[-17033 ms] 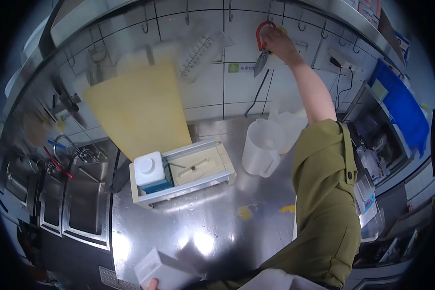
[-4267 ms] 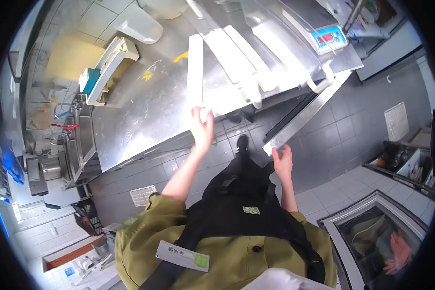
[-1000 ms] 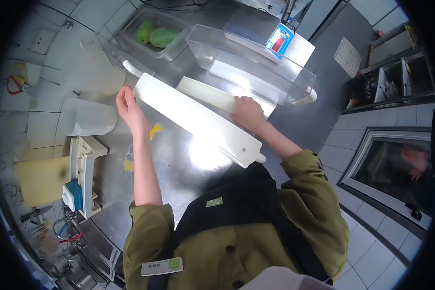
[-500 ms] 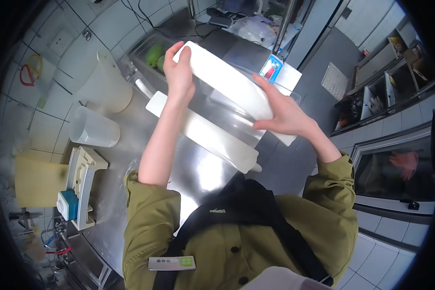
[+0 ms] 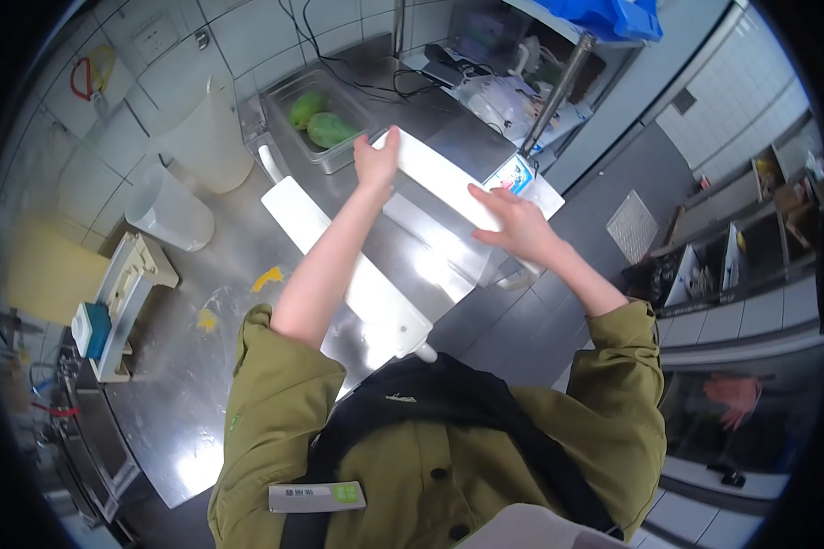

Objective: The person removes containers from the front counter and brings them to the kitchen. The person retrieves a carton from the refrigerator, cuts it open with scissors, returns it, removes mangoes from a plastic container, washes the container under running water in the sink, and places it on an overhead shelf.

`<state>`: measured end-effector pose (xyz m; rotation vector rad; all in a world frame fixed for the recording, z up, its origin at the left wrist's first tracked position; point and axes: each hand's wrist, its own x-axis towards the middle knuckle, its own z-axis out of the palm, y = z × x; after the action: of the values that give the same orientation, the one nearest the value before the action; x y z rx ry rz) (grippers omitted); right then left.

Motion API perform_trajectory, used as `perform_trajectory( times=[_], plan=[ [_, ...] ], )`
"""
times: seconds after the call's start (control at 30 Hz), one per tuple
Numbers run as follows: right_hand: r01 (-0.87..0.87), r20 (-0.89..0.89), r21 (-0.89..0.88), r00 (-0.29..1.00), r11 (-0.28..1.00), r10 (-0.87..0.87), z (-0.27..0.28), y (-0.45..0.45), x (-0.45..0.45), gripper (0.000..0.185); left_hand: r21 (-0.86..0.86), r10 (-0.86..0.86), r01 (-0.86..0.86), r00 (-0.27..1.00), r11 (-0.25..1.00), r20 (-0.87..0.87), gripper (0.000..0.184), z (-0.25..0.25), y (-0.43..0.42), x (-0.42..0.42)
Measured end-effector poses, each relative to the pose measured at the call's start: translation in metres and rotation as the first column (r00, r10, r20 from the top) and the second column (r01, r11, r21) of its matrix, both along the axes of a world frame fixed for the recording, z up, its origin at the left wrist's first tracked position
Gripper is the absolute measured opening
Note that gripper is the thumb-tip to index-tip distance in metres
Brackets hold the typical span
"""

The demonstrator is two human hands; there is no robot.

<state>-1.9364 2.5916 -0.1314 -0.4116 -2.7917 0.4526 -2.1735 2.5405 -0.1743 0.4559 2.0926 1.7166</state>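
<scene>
Both hands grip a long white bar-shaped piece over the far edge of the steel table. My left hand is closed on its left end, the thumb along the top. Around its right end my right hand is closed, with fingers over the upper face. A pale handle-like end shows just below the right hand. Another long white piece, with a rounded knob at each end, lies diagonally on the table, partly hidden by my left forearm.
A clear tray with green fruits stands at the back. Two translucent jugs, the nearer one smaller, are at the left. A cream rack holds a sponge. Orange scraps lie on the table.
The white piece in my hands has gone down and away from me, toward the table. My view has shifted, showing more of the fruit tray and the orange scraps.
</scene>
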Motion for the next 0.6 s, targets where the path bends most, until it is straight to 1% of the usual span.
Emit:
perform_trajectory(
  times=[0.1, 0.13, 0.23, 0.27, 0.3, 0.37, 0.47, 0.57, 0.6],
  plan=[
    [0.000, 0.048, 0.014, 0.999, 1.000, -0.001, -0.001, 0.002, -0.002, 0.064, -0.076, 0.070, -0.082, 0.986, 0.994, -0.152, 0.067, -0.005, 0.004, 0.009],
    [-0.011, 0.038, 0.020, 0.999, 1.000, 0.010, -0.003, 0.003, -0.004, 0.064, -0.088, 0.130, -0.149, 0.973, 0.985, -0.192, 0.059, -0.006, 0.006, 0.012],
    [-0.054, -0.062, 0.085, 0.996, 0.995, 0.059, -0.016, 0.005, -0.008, 0.065, 0.005, 0.183, -0.189, 0.944, 0.982, -0.276, 0.049, -0.015, 0.008, 0.008],
    [-0.045, -0.092, 0.101, 0.994, 0.994, 0.055, -0.023, 0.005, -0.010, 0.065, 0.010, 0.176, -0.182, 0.929, 0.983, -0.326, 0.045, -0.018, 0.009, 0.007],
    [-0.031, -0.086, 0.085, 0.996, 0.996, 0.039, -0.023, 0.004, -0.008, 0.065, 0.016, 0.167, -0.174, 0.911, 0.985, -0.376, 0.040, -0.021, 0.009, 0.004],
    [-0.005, -0.079, 0.050, 0.997, 0.999, 0.008, -0.021, 0.001, -0.008, 0.065, -0.044, 0.172, -0.213, 0.880, 0.976, -0.442, 0.039, -0.018, 0.010, 0.007],
    [0.004, -0.058, 0.035, 0.998, 0.999, -0.002, -0.019, -0.001, -0.011, 0.064, -0.140, 0.144, -0.235, 0.871, 0.962, -0.470, 0.039, -0.023, 0.010, 0.001],
    [0.000, -0.074, 0.046, 0.997, 0.999, 0.003, -0.018, -0.001, -0.012, 0.062, -0.241, 0.059, -0.198, 0.873, 0.950, -0.484, 0.042, -0.019, 0.008, -0.006],
    [-0.009, -0.085, 0.042, 0.996, 0.999, 0.013, -0.019, 0.000, -0.011, 0.060, -0.369, -0.034, -0.165, 0.879, 0.915, -0.476, 0.042, -0.010, 0.008, -0.008]
  ],
)
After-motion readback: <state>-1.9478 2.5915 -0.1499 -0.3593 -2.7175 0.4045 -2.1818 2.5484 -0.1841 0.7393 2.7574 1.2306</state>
